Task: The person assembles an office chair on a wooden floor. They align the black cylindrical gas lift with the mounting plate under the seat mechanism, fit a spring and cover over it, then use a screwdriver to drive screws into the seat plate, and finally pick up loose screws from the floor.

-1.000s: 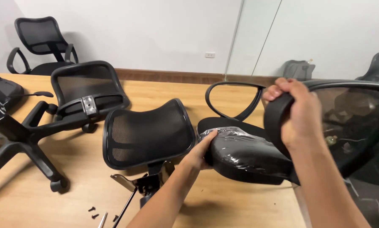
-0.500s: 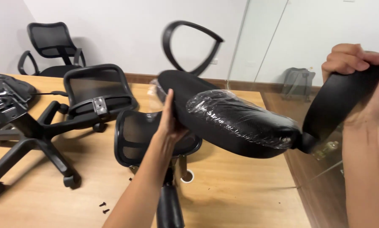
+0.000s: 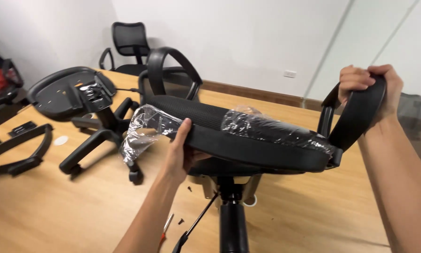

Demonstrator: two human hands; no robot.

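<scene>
I hold a black office-chair seat [image 3: 238, 143] roughly level above the wooden floor; clear plastic wrap [image 3: 271, 129] still clings to its cushion. My left hand [image 3: 181, 152] grips the seat's near edge from below. My right hand [image 3: 367, 86] is closed around the top of the right black armrest [image 3: 353, 117]. The other armrest [image 3: 173, 70] loops up on the far side. A black gas-lift column [image 3: 231, 215] stands under the seat.
On the left lies an overturned chair with its seat plate [image 3: 65, 91] and star base [image 3: 95, 140]. A loose armrest [image 3: 18, 150] lies far left. A mesh chair [image 3: 128, 47] stands by the wall. A red-handled screwdriver [image 3: 166, 229] and small screws lie near the column.
The seat has swung from tilted on its side to nearly level over the column. My view has turned left, and my right hand still grips the armrest.
</scene>
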